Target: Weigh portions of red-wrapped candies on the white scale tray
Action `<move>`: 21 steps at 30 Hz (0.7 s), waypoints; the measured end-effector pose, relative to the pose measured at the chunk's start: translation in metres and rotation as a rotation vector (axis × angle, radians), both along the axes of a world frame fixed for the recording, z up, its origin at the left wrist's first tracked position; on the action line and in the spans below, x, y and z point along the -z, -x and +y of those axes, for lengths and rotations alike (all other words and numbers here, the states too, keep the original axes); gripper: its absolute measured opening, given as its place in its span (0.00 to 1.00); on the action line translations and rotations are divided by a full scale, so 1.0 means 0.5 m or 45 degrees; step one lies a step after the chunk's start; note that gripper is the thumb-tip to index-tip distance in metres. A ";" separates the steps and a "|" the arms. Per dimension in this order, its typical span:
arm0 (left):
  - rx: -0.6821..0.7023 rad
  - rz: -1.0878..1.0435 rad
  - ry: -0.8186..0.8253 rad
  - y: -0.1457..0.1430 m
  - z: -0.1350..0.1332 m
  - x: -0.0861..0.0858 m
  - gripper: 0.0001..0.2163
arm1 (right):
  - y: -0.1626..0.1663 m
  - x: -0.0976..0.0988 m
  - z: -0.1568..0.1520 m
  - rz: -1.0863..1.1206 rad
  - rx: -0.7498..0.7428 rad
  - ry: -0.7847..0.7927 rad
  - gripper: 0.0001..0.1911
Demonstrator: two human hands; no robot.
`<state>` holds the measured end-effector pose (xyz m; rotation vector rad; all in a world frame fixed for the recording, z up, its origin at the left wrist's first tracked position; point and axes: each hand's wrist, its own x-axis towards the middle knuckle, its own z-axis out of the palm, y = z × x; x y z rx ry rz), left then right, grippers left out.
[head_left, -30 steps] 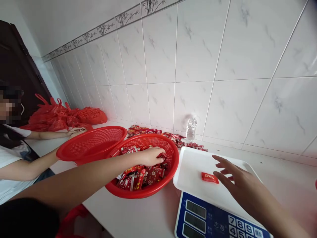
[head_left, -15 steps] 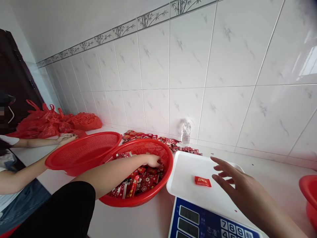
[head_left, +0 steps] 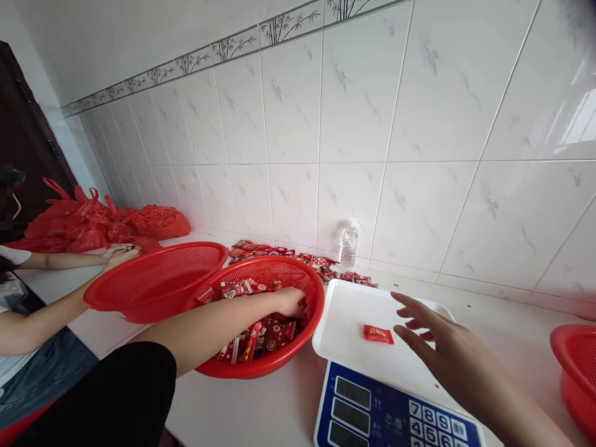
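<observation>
My left hand [head_left: 291, 302] reaches into a red perforated basket [head_left: 261, 371] of small red wrapped packets, which look like candies. Its fingers are curled closed by the right inner wall, with a dark red packet at their tips, partly hidden. My right hand [head_left: 426, 335] hovers above the white tray [head_left: 344, 304] of a digital scale [head_left: 395, 416], open, fingers apart and holding nothing. One red wrapped candy [head_left: 378, 334] lies on that tray, just left of my right fingertips and not touched by them.
Another red basket [head_left: 158, 279] stands to the left, by a co-worker's hands [head_left: 121, 253]. Red plastic bags [head_left: 102, 223] are piled behind. Loose red packets [head_left: 261, 249] and a clear bottle [head_left: 348, 248] are along the wall. A red basket [head_left: 575, 366] stands at far right.
My left hand's fingers have curled in more among the packets. My right hand stays open above the tray. The view has shifted slightly.
</observation>
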<state>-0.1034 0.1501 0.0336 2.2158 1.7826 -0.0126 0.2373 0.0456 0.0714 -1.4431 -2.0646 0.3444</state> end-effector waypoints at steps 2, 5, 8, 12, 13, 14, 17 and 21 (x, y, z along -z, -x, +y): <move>-0.108 -0.083 -0.049 0.017 0.008 -0.015 0.10 | 0.001 0.000 -0.004 -0.005 0.009 -0.005 0.24; -0.163 -0.163 -0.070 0.040 0.019 -0.040 0.12 | 0.000 0.001 -0.007 -0.018 0.007 -0.033 0.24; -0.185 -0.292 -0.095 0.048 0.022 -0.073 0.11 | -0.001 0.000 -0.008 -0.017 0.004 -0.071 0.24; -0.263 -0.675 -0.022 0.021 0.013 -0.133 0.13 | 0.001 -0.004 -0.009 -0.009 -0.001 -0.089 0.24; -0.276 -0.774 0.015 0.007 0.010 -0.147 0.13 | 0.002 -0.005 -0.009 -0.009 0.000 -0.087 0.24; -0.282 -0.863 0.044 -0.009 0.006 -0.161 0.14 | 0.003 -0.005 -0.010 -0.008 0.003 -0.085 0.24; -0.241 -1.029 0.107 -0.069 -0.007 -0.183 0.16 | 0.003 -0.006 -0.009 -0.005 -0.001 -0.076 0.24; -0.034 -0.971 0.208 -0.157 -0.028 -0.170 0.18 | -0.003 -0.010 -0.005 -0.001 -0.014 -0.070 0.24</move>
